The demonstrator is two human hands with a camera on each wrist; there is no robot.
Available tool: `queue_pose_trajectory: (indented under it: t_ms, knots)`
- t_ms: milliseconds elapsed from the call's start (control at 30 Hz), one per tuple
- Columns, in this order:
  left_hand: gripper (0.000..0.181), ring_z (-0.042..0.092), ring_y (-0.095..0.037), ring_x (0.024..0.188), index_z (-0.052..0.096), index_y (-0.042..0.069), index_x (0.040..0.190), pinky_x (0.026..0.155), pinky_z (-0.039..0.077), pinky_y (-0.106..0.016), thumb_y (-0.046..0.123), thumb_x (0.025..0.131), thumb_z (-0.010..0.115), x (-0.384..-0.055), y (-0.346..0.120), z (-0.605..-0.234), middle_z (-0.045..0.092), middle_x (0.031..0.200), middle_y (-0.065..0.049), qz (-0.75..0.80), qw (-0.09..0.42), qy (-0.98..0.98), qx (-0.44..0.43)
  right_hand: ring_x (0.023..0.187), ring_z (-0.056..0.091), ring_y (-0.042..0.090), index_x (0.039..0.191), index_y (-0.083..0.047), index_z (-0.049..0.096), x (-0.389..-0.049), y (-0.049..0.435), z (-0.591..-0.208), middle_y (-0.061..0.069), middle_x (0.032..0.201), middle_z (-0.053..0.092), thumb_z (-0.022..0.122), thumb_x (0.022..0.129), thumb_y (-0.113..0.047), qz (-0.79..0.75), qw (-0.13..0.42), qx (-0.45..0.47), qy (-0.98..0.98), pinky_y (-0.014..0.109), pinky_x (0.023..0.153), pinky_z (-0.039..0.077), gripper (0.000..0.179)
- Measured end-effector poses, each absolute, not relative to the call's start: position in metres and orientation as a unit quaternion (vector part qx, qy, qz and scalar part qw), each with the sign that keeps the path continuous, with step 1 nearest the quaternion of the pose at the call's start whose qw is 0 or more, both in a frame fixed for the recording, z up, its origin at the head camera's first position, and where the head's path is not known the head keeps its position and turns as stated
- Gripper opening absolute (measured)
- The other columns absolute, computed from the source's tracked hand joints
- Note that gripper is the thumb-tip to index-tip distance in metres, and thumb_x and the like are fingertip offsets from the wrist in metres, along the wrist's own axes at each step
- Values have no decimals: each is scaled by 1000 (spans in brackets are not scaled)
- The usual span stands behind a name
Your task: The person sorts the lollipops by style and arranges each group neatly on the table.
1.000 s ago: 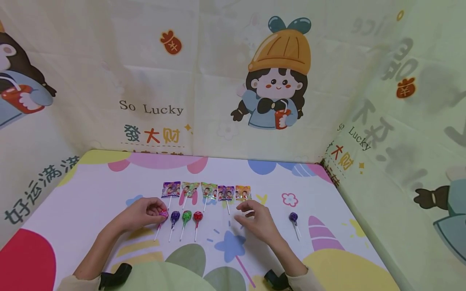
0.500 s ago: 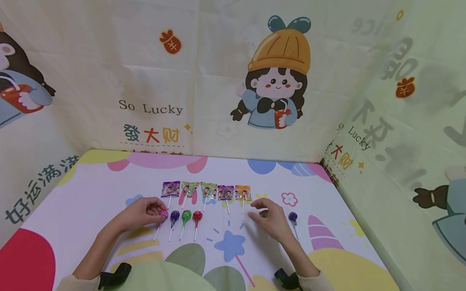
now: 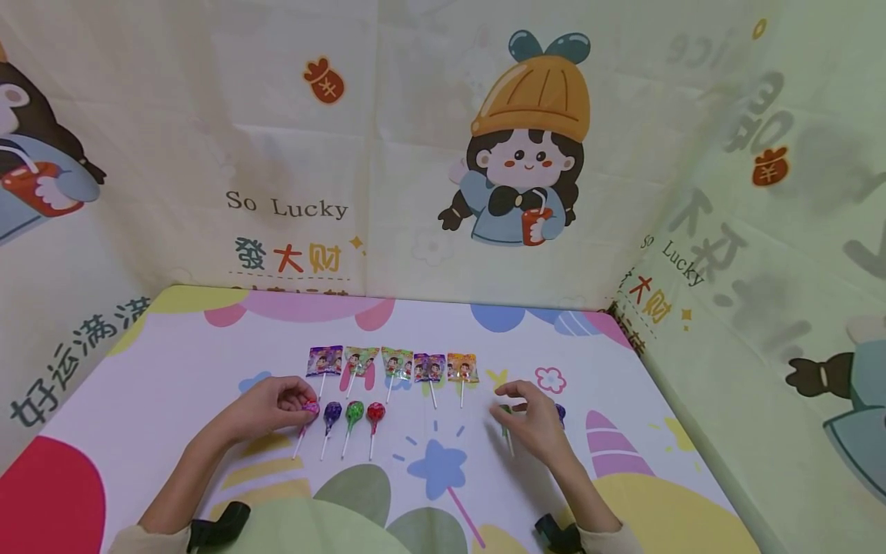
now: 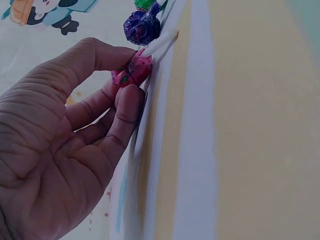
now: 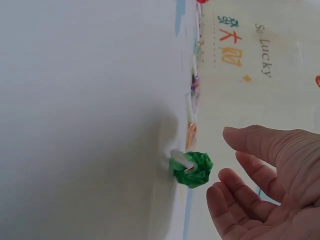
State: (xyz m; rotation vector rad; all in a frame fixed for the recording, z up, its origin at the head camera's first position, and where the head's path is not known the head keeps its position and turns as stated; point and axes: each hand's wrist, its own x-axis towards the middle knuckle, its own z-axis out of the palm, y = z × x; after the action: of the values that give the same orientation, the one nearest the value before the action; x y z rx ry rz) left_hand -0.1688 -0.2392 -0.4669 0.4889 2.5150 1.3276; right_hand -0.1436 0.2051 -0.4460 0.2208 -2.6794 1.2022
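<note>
On the left, my left hand (image 3: 277, 408) pinches the head of a pink lollipop (image 4: 132, 72) between thumb and fingers, its white stick angled down toward me. Beside it in a row lie a dark purple lollipop (image 3: 332, 414), a green lollipop (image 3: 354, 413) and a red lollipop (image 3: 376, 413). Farther right, my right hand (image 3: 533, 422) has its fingers spread apart, with a gap to another green lollipop (image 5: 195, 172) in the right wrist view. A second dark purple lollipop (image 3: 561, 414) is mostly hidden behind that hand.
Behind the row, several flat-wrapped lollipops lie side by side, from a purple packet (image 3: 324, 360) to an orange packet (image 3: 462, 367). A patterned cloth covers the table (image 3: 415, 315). Printed fabric (image 3: 401, 154) hangs at the back and sides.
My right hand has moved right, from near the orange packet to beside the second green lollipop, and now covers most of the far-right purple lollipop. My left hand has stayed put.
</note>
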Motion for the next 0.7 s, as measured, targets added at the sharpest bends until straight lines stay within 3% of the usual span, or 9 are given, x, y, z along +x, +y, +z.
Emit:
queue_pose_trajectory:
  t_ms: [333,700]
  knots:
    - [26,55,-19,78,67,4,103,66,50,-23,20,88,81,-169,-239,-467,61,85,-3,450,125,868,171,97,67,22,102,-8,72,-142,210,-454,3,103,71,84,83,-5,398,58,41,-915,37,85,60,23]
    - [27,56,-18,78,67,3,103,66,51,-23,20,88,81,-169,-239,-468,61,85,-3,451,124,866,175,94,66,21,101,-6,72,-144,212,-457,3,99,71,82,84,-1,413,49,43,-908,40,86,60,21]
